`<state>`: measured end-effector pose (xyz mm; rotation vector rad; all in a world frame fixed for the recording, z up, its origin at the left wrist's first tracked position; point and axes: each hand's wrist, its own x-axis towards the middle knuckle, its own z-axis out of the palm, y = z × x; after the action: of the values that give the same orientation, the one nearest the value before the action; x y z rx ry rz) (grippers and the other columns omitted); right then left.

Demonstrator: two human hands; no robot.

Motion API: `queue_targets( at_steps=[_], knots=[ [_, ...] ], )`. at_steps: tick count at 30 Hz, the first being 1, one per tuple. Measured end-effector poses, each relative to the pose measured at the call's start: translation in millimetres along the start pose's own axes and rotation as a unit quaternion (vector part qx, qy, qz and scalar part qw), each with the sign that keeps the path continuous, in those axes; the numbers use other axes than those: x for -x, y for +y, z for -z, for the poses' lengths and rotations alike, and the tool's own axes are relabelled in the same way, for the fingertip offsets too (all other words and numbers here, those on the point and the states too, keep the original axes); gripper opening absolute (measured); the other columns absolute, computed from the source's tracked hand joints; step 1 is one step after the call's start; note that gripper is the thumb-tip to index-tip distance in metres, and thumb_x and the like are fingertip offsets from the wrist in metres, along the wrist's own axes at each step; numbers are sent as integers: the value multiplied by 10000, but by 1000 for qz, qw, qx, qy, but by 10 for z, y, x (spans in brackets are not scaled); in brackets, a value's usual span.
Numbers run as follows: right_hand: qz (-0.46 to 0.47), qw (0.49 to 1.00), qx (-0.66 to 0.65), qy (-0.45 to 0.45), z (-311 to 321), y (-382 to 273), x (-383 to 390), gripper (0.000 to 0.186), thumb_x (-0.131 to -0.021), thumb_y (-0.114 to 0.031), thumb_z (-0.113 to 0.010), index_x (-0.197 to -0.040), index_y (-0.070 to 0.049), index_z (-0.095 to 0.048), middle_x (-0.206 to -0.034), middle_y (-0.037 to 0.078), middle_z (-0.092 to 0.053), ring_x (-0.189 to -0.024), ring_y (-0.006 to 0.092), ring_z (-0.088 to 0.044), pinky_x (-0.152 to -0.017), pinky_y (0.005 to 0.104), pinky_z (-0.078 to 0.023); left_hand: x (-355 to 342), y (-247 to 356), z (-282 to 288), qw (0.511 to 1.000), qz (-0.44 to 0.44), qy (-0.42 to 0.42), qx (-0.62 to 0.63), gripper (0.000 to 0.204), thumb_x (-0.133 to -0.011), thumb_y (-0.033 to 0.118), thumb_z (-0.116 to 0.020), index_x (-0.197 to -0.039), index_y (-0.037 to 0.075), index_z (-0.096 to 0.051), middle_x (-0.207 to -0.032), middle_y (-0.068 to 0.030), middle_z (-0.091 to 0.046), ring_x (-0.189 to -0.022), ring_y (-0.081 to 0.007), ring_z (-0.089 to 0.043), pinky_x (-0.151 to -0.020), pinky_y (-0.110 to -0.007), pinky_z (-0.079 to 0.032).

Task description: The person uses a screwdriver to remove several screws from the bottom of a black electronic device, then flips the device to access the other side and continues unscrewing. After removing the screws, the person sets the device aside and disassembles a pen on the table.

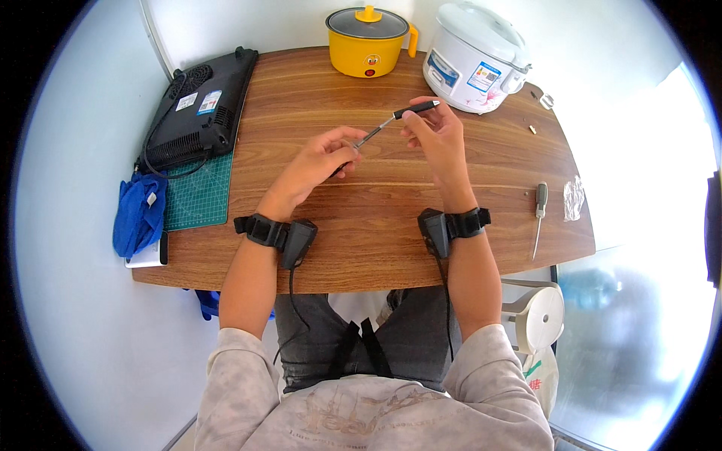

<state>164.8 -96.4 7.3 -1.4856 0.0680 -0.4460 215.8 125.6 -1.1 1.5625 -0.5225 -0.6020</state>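
Above the middle of the table I hold a slim black pen with both hands, tilted up to the right. My left hand is closed around its lower end, where a short black piece shows below the fingers. My right hand pinches the thicker black barrel with its silvery tip at the upper end. Between the hands runs a thin, greyish refill-like rod, entering the barrel. Whether the lower black piece is separate from the rod, my left fingers hide.
A yellow electric pot and white rice cooker stand at the back. At left, a black appliance lies on a green cutting mat, beside blue cloth. A screwdriver and clear plastic wrapper lie at right.
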Motion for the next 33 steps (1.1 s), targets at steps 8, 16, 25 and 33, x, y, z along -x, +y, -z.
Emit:
queue_targets(
  at_steps=[8, 16, 25, 33],
  knots=[
    [-17, 1000, 16, -17, 32, 23, -21, 195, -925, -108, -733, -1082, -22, -655, -872, 28, -686, -724, 87, -644, -583, 219, -509, -32, -70, 35, 1000, -3, -17, -10, 355, -994, 135, -597, -1337, 48, -624, -978, -6, -636, -844, -81, -575, -732, -224, -486],
    [-32, 990, 68, -122, 9, 126, -27, 159, -910, -135, -761, -1003, -21, -700, -823, 18, -688, -693, 77, -620, -595, 217, -492, -67, -81, 47, 998, -1, -35, -51, 386, -983, 138, -634, -1358, 47, -614, -1004, 2, -647, -864, -81, -588, -754, -234, -498],
    [-43, 980, 129, -145, -54, 217, -19, 245, -882, -225, -802, -876, 5, -716, -689, 5, -656, -605, 60, -568, -527, 231, -432, -130, -203, 69, 990, -74, -16, -119, 374, -936, 106, -717, -1300, 44, -659, -1066, -40, -707, -982, -123, -653, -885, -279, -529],
    [-52, 972, 197, -121, -88, 117, 18, 271, -903, -254, -778, -909, 7, -705, -690, 32, -655, -597, 73, -563, -528, 238, -422, -91, -142, 42, 993, -59, 13, -103, 265, -889, 85, -766, -1138, 19, -701, -1050, -64, -724, -976, -143, -662, -883, -294, -528]
  ],
)
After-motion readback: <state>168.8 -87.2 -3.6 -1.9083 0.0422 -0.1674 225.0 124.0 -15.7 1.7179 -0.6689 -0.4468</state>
